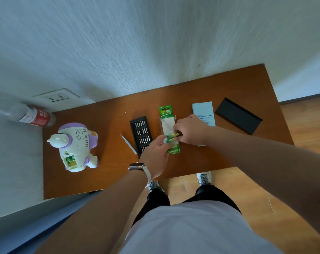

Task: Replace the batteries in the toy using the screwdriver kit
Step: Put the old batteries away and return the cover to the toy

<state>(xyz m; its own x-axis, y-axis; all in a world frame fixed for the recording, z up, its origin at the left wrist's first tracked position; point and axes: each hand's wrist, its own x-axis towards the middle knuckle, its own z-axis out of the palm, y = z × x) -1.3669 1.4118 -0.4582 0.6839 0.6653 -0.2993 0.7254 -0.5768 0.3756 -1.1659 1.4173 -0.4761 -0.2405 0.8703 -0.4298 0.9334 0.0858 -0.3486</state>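
A white and purple toy (74, 145) lies on its front at the left of the brown table (111, 173), its battery bay open with green batteries inside. A black tray of screwdriver bits (140, 132) lies mid-table, with the slim grey screwdriver handle (128, 143) just left of it. Right of the tray is a green battery blister pack (166, 116). My left hand (155, 154) and my right hand (190, 131) meet over the pack, both pinching two green batteries (172, 137) at its lower half.
A clear plastic bottle with a red label (33, 116) lies at the table's back left by a wall socket (57, 98). A pale blue box (204, 112) and a black lid (238, 118) sit at the right. The wall runs along the far edge.
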